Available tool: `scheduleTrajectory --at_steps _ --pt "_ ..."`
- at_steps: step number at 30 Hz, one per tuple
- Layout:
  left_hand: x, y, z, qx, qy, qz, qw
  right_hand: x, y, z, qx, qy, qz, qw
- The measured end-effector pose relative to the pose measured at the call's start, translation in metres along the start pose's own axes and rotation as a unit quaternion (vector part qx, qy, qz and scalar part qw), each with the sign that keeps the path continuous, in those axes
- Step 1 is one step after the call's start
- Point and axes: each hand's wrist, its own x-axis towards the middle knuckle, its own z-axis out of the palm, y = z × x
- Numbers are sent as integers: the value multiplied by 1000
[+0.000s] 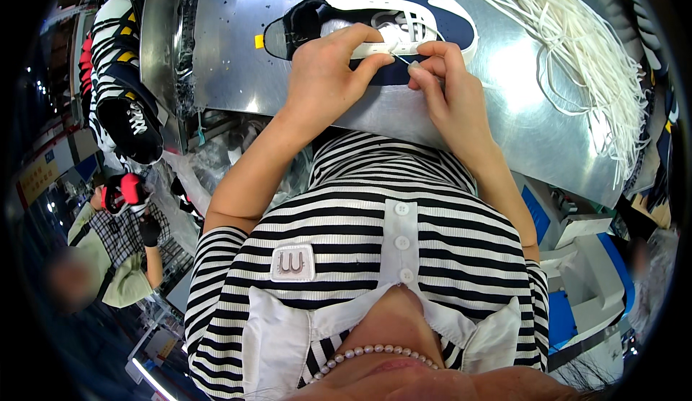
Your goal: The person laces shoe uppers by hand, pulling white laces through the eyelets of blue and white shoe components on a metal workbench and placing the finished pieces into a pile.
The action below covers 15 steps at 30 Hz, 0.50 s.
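Note:
A navy and white sneaker (458,23) with a yellow stripe lies on its side across the metal worktop, its toe to the right. White lace (417,26) runs through some of its eyelets. My left hand (333,68) is closed at the shoe's near eyelet edge, with thumb and forefinger on either side of it. In a pinch, my right hand (450,80) holds a thin, pale, rod-like piece (401,59) whose tip meets the eyelet edge between the hands. Whether it is a lacing hook or a stiff lace end is too small to tell.
A large heap of white shoelaces (577,48) spreads over the right of the metal worktop (238,41). Finished-looking sneakers (130,123) stand in a row at the left. A co-worker (119,250) handles a red and black shoe (124,193) at lower left.

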Motion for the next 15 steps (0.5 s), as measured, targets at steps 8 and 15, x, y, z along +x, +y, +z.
scheduleTrajectory --at_steps 8,15 --pt "-2 -16 6 -22 -10 119 993 29 -2 27 31 25 36 999" --pt "-9 -19 7 17 41 204 978 13 -46 -39 -162 22 135 977"
